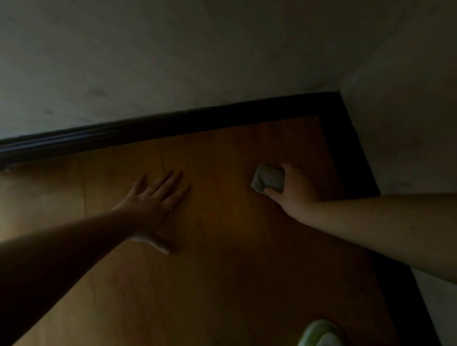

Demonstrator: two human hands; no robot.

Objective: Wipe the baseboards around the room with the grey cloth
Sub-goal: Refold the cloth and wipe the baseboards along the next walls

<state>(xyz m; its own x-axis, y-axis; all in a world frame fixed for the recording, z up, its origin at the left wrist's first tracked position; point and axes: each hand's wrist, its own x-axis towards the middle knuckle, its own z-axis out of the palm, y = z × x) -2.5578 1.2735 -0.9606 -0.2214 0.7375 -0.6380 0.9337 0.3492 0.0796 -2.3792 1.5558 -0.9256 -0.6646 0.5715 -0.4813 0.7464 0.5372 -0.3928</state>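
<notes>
here, a dim room corner, with both hands out over the wooden floor (210, 257).

the right hand (291, 192) has its fingers and thumb curled round the bunched grey cloth (268, 178), holding it over the floor near the dark baseboard (348, 156) that runs along the right wall, not touching it as far as the view shows. the left hand (153, 206) is spread with straight fingers, palm down on or just above the boards; which, i cannot tell. a second run of baseboard (140, 129) follows the far wall to the corner. a pale green shoe (321, 344) shows at the lower right.
</notes>
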